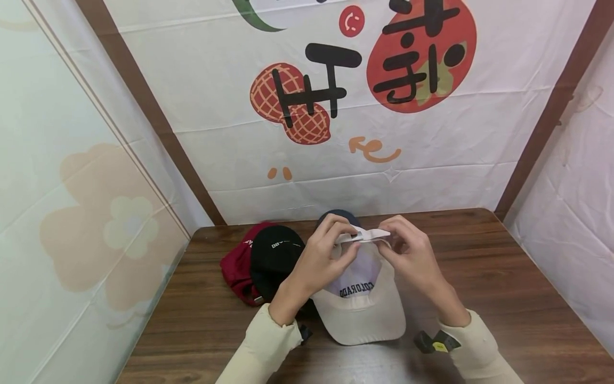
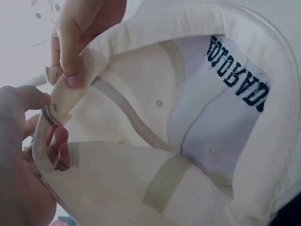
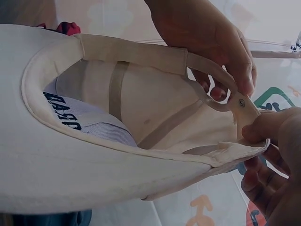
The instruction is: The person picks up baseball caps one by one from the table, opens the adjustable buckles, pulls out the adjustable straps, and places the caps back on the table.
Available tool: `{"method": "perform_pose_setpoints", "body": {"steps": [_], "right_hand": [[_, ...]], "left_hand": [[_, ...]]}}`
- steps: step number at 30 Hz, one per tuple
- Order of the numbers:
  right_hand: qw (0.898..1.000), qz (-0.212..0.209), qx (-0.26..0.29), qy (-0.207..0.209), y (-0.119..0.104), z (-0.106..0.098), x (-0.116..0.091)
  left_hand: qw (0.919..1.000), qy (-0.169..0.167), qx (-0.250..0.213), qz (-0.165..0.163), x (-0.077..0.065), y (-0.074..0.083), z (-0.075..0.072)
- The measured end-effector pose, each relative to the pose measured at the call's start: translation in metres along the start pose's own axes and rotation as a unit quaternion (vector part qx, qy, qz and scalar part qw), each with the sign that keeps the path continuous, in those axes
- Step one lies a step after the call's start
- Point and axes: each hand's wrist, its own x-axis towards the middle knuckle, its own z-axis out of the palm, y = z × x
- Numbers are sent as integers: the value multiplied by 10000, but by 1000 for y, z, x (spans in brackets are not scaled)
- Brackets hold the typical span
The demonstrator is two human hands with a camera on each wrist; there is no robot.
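A cream cap (image 1: 360, 322) is held up over the table with its brim toward me and its inside facing up. Dark COLORADO lettering (image 2: 237, 75) shows in mirror image on the pale front panel inside. At the back opening, my left hand (image 1: 320, 261) pinches one end of the narrow adjuster strap (image 3: 211, 68). My right hand (image 1: 413, 256) pinches the other side of the back band, thumb on the strap near a small metal snap (image 3: 241, 102). Both hands' fingertips meet close together at the strap, and some fingers are hidden behind the fabric.
Left of the cream cap, a black cap (image 1: 275, 253) overlaps a dark red cap (image 1: 234, 272) on the brown wooden table (image 1: 479, 277). A navy cap (image 1: 336, 214) lies behind the hands. Printed white cloth walls (image 1: 216, 160) stand at the back and sides.
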Motion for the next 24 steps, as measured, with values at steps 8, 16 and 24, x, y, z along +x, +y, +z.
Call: {"method": "perform_pose_setpoints", "body": {"steps": [8,16,24], "right_hand": [[9999,-3,134,102,2,3,-1],[9972,58,733,125,6,5,-2],[9976,-115,674,137,4,9,0]], "left_hand": [[9999,-20,-60,-136,3,3,4],[9991,-65,-239,-331,4,5,5],[9997,-46,-2,-244,6,5,4]]}}
